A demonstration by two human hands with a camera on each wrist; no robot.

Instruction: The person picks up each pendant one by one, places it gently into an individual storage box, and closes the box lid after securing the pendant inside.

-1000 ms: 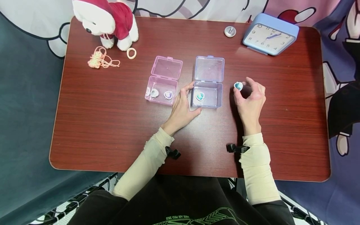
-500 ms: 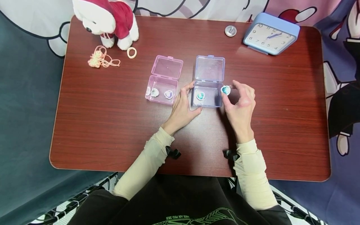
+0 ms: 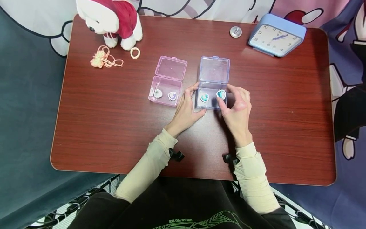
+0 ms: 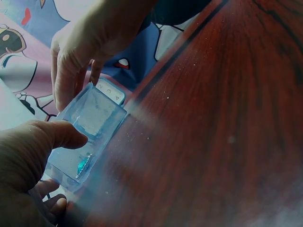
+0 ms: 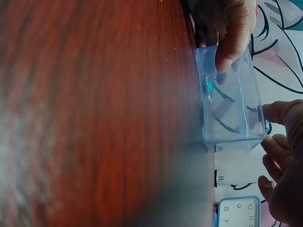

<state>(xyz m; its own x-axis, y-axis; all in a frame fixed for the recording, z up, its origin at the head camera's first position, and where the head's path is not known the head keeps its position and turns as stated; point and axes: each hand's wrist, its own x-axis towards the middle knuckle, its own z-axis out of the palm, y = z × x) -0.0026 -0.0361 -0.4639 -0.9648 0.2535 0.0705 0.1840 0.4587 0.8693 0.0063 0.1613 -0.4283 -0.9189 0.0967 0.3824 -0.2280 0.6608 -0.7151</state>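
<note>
**Teal gem held over the blue box**

The right hand (image 3: pixel 237 109) pinches a teal gem (image 3: pixel 221 94) between thumb and fingertips, the remaining fingers loosely curled beside it. The gem sits over the right end of the blue box (image 3: pixel 212 106), at or just above its inside; whether it touches the floor of the box cannot be told. In the right wrist view only a sliver of the gem (image 5: pixel 268 126) shows, next to the fingers (image 5: pixel 279 151) at the box's (image 5: pixel 227 127) far edge.

The left hand (image 3: pixel 186 109) holds the box from its left side: the thumb lies along the front left corner and the fingers curl round the left wall, touching it. In the left wrist view the thumb (image 4: pixel 57 135) presses on the box's near wall.

A second teal gem (image 3: pixel 204 97) lies on the box floor toward its left end, apart from the held one. The box's lid (image 3: pixel 214 69) stands open, hinged back away from the person.

Just left of the left hand is a pink box (image 3: pixel 160 101), also open, with pale gems (image 3: pixel 165 94) inside. All of it rests on a red-brown table (image 3: pixel 114 127). At the far edge stand a plush dog (image 3: pixel 111 19), a tangle of cord (image 3: pixel 103 58), a ring (image 3: pixel 135 52), a metal knob (image 3: pixel 235 31) and a blue clock (image 3: pixel 276 35).
</note>
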